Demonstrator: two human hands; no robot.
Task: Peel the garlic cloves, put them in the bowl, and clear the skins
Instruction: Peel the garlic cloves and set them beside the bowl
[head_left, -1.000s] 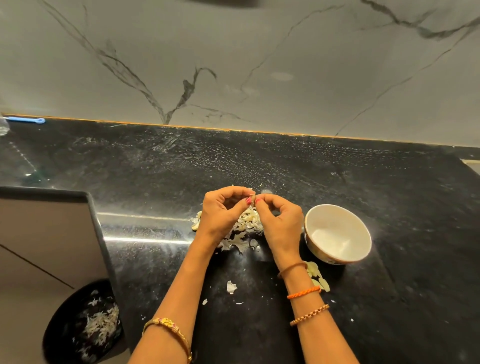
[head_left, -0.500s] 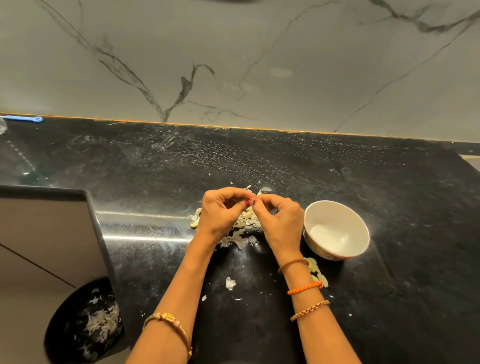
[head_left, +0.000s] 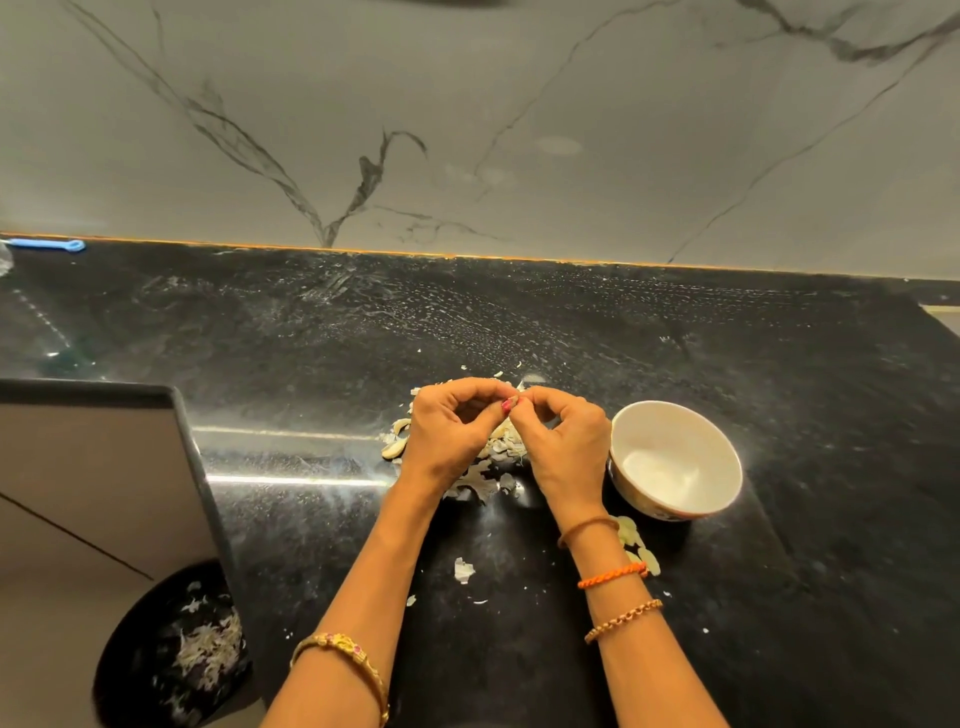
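Note:
My left hand and my right hand meet fingertip to fingertip above a pile of garlic cloves and skins on the black counter. Both pinch one small garlic clove between them; most of it is hidden by the fingers. Unpeeled cloves lie at the pile's left edge. A white bowl stands just right of my right hand, and its inside looks bare. Several pale cloves lie on the counter beside my right wrist, in front of the bowl.
Loose skin flakes lie on the counter between my forearms. A black bin holding skins stands on the floor below the counter's left edge. A blue object lies at the back left by the marble wall.
The hands stay together over the pile with only slight finger movement. The view has shifted a little.

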